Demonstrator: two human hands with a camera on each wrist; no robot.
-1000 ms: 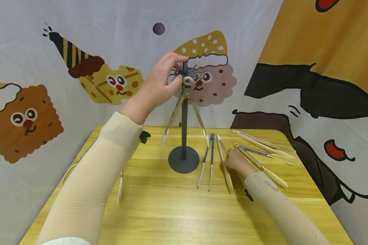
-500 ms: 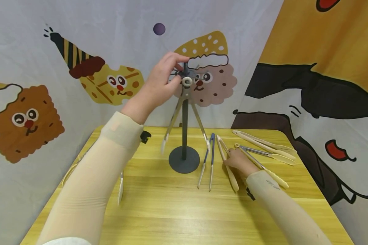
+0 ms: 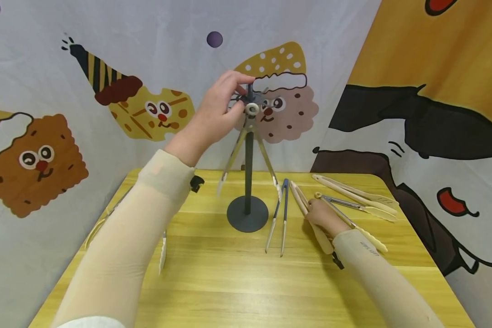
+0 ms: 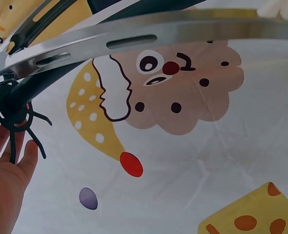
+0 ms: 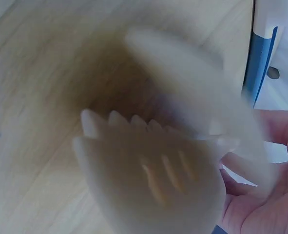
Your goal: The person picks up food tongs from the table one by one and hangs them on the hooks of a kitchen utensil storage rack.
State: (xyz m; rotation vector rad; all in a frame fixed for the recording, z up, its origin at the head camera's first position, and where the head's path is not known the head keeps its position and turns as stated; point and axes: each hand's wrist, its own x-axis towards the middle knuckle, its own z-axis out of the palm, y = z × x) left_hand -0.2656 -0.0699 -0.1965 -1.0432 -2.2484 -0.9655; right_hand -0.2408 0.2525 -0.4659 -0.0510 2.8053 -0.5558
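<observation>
My left hand holds the top of a dark grey hook stand, thumb and fingers around the hooks. From one hook hang metal tongs with pale tips, their arms spread; one arm crosses the left wrist view. On the right of the table, my right hand grips beige tongs, their arms drawn near each other. A slotted, toothed head of these beige tongs shows blurred in the right wrist view. Their far end points toward the table's back.
Blue-handled tongs lie between the stand and my right hand. Beyond that hand are metal tongs with cream tips and beige tongs. My left forearm partly hides other tongs on the wooden table.
The near end of the beige tongs has swung right, and their arms have come closer together in my right hand. My left hand stays at the stand's top.
</observation>
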